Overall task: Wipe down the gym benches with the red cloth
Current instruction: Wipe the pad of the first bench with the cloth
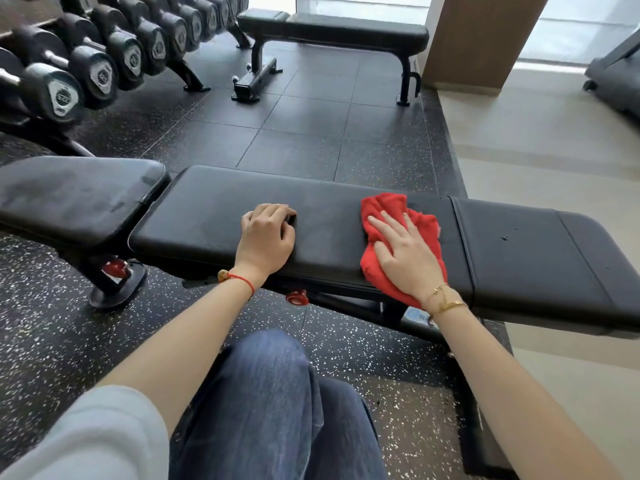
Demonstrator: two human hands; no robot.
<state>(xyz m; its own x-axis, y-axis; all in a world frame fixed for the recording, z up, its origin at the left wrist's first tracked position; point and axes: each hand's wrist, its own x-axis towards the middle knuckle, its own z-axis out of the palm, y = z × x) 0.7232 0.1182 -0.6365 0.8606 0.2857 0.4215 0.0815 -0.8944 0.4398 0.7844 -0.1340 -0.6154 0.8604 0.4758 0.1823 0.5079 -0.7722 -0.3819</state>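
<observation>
A black padded gym bench [207, 216] runs across the view in front of me. On its long middle pad lies the crumpled red cloth [384, 206]. My right hand [405, 254] presses flat on the cloth with straight, spread fingers. My left hand [266, 237] rests on the bare pad to the left of the cloth, its fingers curled under and holding nothing. A few small droplets show on the pad section to the right. A second black bench [346, 31] stands farther back.
A rack of black dumbbells [104, 60] lines the back left. The bench frame has red knobs [296, 298] underneath. My knees in blue jeans [270, 403] are close to the bench. A wooden pillar [481, 36] and a treadmill [616, 74] stand at the right.
</observation>
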